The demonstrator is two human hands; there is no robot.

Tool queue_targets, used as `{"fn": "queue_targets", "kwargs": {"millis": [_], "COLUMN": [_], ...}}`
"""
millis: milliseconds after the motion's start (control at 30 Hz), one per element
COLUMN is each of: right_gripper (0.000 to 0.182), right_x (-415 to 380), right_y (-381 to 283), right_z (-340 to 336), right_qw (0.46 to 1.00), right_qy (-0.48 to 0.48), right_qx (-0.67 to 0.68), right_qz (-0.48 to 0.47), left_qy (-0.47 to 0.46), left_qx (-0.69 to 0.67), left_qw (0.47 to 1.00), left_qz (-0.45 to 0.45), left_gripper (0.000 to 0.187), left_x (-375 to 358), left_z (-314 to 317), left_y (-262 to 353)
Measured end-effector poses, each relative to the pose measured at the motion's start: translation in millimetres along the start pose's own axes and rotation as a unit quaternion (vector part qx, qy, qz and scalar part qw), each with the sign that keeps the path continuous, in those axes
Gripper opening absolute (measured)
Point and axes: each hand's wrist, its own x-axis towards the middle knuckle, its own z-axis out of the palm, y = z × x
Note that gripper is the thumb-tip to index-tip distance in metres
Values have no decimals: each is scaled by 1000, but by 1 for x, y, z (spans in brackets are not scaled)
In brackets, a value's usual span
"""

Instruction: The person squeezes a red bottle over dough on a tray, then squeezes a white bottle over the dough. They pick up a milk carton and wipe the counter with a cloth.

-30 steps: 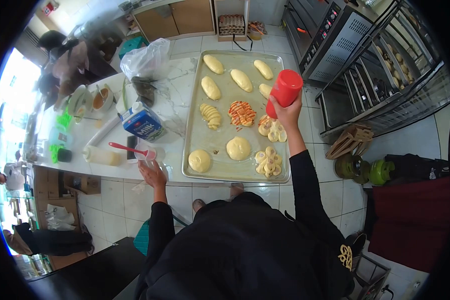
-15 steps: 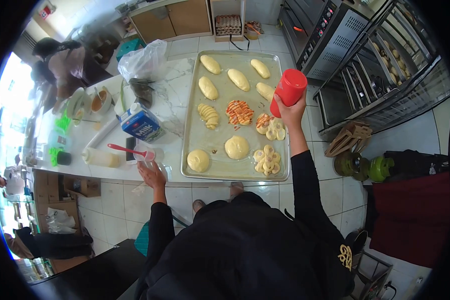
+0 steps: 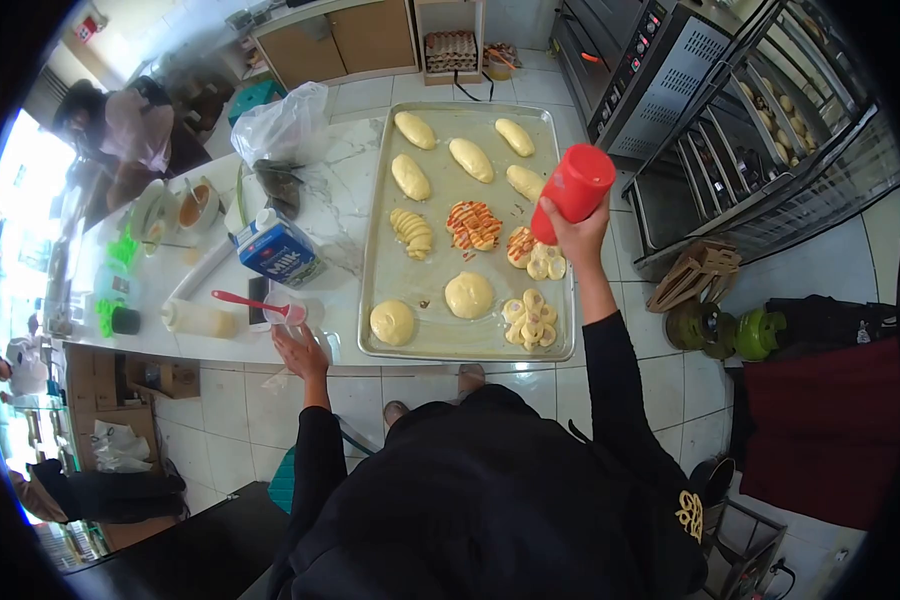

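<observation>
My right hand [image 3: 582, 238] is wrapped round a red squeeze bottle [image 3: 576, 188], tipped base-up over the right side of a metal baking tray [image 3: 370, 290]. Below the bottle lies a flower-shaped bun [image 3: 537, 256] with orange-red sauce on its left part. Beside it, another bun [image 3: 474, 226] carries sauce lines all over. A plain flower-shaped bun [image 3: 530, 322] is at the near right corner, and a smooth round bun [image 3: 469, 295] is left of it. With fingers stretched out, my left hand [image 3: 301, 352] rests at the table edge near a small clear cup [image 3: 288, 308] with a red-handled utensil [image 3: 250, 299].
A milk carton [image 3: 276, 248], a bottle of pale liquid [image 3: 198, 319] and a plastic bag [image 3: 282, 122] are on the marble table [image 3: 350, 190]. A tray rack [image 3: 740, 150] and an oven [image 3: 640, 80] stand to the right. Another person [image 3: 130, 130] is at far left.
The red bottle in my right hand has come slightly lower and nearer to me over the sauced flower bun. My left hand stays by the cup. The whole view has shifted a little.
</observation>
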Motion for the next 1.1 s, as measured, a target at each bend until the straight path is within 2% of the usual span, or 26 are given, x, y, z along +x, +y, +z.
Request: {"fn": "queue_targets", "kwargs": {"millis": [67, 167, 267, 333, 467, 700, 867, 1033, 1100], "right_gripper": [66, 66, 64, 63, 64, 65, 65, 64, 63], "right_x": [-11, -11, 4, 5, -13, 1, -19, -8, -1], "right_y": [-14, -11, 8, 12, -20, 5, -20, 0, 6], "right_z": [3, -1, -10, -13, -6, -21, -15, -27, -34], "right_qw": [999, 999, 1000, 1000, 999, 1000, 999, 999, 998], "right_qy": [-36, -23, 2, 15, -24, 27, -20, 10, 38], "right_qx": [27, 26, 19, 6, 32, -3, 30, 35, -47], "right_qz": [7, 14, 21, 10, 11, 11, 27, 27, -6], "left_qy": [-6, -6, 2, -3, -3, 4, -2, -3, -1], "left_qx": [3, 11, 8, 1, 11, 8, 12, 11, 10], "left_qw": [1000, 1000, 1000, 1000, 1000, 1000, 1000, 1000, 1000], "left_qz": [-5, -14, 14, -7, -7, 7, 1, -6, -4], "left_gripper": [58, 58, 58, 58, 58, 58, 59, 59, 59], "left_x": [-1, -2, 0, -1, -1, 1, -1, -1, -1], "left_z": [1, 1, -2, -3, 1, 1, 2, 0, 0], "left_y": [-2, -2, 2, 4, -1, -1, -3, -1, 0]}}
